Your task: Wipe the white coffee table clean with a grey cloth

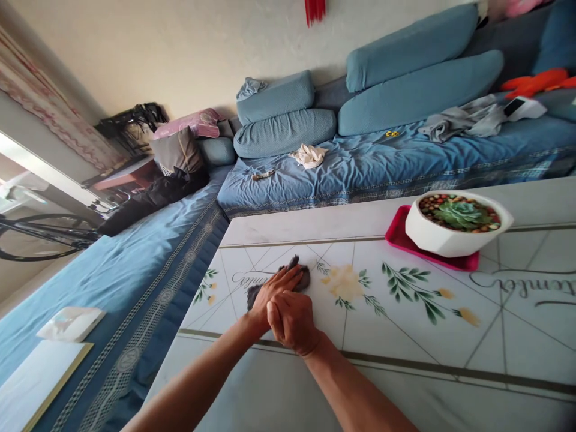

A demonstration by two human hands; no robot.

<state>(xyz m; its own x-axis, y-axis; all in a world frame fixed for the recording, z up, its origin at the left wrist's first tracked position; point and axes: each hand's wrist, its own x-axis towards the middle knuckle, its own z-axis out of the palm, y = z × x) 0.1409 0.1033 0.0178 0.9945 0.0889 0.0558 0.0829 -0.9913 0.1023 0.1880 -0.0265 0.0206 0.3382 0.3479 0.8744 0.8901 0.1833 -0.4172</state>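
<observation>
The person's left hand [275,289] is pressing down on a crumpled dark grey cloth [301,277] on a white marble-look worktop [288,231] printed with yellow flowers, green leaves and thin grey lines. The cloth is bunching under the palm, with one edge showing just past the fingertips and another showing beside the heel of the hand. The left fingers [288,279] are lying close together and nearly flat, holding the cloth against the surface. The right hand [291,321] is resting across the back of the left, its fingers [275,312] curling over it and gripping nothing else that can be seen; whether they touch the cloth cannot be told. Farther along the worktop, well apart from both hands, a white faceted planter [432,237] holding a green succulent [461,215] in coloured pebbles is sitting on a magenta plastic tray [432,259]. Beyond the worktop's edge, a blue quilted mattress [387,174] with rumpled bedding is lying beneath long teal cushions [418,93], and the camera's view is tilting across the whole room.
</observation>
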